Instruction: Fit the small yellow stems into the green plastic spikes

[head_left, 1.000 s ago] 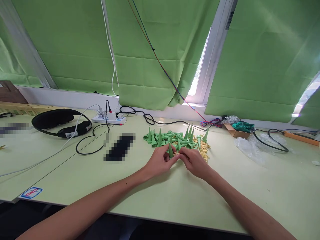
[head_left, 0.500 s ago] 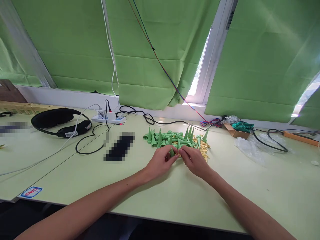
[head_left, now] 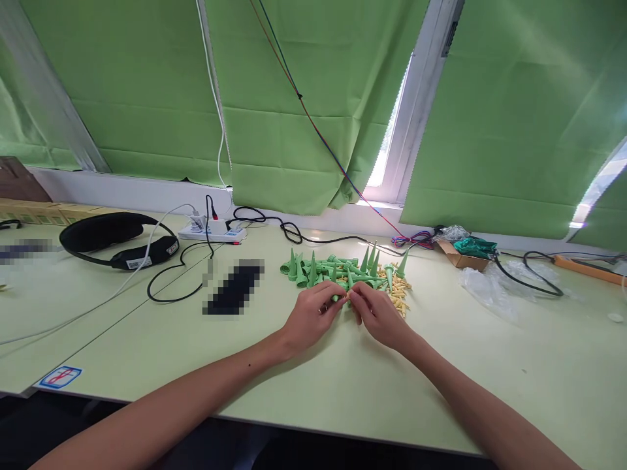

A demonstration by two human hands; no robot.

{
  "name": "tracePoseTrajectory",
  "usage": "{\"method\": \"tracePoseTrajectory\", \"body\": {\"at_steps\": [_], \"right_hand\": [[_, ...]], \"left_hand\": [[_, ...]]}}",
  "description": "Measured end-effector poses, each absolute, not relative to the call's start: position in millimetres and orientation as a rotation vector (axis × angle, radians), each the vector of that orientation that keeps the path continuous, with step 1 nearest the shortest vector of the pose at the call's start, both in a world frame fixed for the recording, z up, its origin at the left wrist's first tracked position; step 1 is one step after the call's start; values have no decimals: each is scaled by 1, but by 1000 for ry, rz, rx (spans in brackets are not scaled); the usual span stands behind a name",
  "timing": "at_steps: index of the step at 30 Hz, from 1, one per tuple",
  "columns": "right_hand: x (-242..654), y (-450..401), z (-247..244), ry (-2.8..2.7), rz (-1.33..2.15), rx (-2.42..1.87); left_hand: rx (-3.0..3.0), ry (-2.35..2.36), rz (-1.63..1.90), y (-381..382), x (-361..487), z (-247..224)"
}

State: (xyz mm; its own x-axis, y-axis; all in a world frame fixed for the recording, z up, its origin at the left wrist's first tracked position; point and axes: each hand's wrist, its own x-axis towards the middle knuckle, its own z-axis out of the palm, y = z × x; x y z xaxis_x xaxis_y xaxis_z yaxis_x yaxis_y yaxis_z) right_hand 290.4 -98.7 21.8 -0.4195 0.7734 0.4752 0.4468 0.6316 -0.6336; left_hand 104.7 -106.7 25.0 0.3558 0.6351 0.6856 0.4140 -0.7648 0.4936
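Note:
My left hand (head_left: 313, 313) and my right hand (head_left: 382, 314) meet at the near edge of a pile of hollow green plastic spikes (head_left: 313, 269). Both are closed in a pinch, fingertips almost touching. A small yellow plastic piece (head_left: 347, 296) shows between the fingertips, mostly covered by them. Green plastic is visible just behind my left fingers; whether they touch it is hard to see. Some spikes stand point up, others lie on their sides. Many small yellow pieces (head_left: 400, 287) are scattered beside my right hand.
A black headset-like band (head_left: 120, 241) lies left, near a white power strip (head_left: 238, 235). A blurred dark object (head_left: 235, 288) is left of the pile. Black cables (head_left: 333, 240) run along the wall. At right sit a cardboard box (head_left: 460, 256) and clear plastic bags (head_left: 492, 290).
My fingertips have come closer together and slightly higher. My left fingers have closed in, and less of the green plastic beside them shows. The pile looks the same.

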Motion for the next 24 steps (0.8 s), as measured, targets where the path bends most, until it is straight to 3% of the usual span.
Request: {"method": "tracePoseTrajectory", "body": {"at_steps": [24], "right_hand": [[288, -98, 16, -2068, 476, -991]], "left_hand": [[2424, 924, 1315, -110, 105, 23]]}}
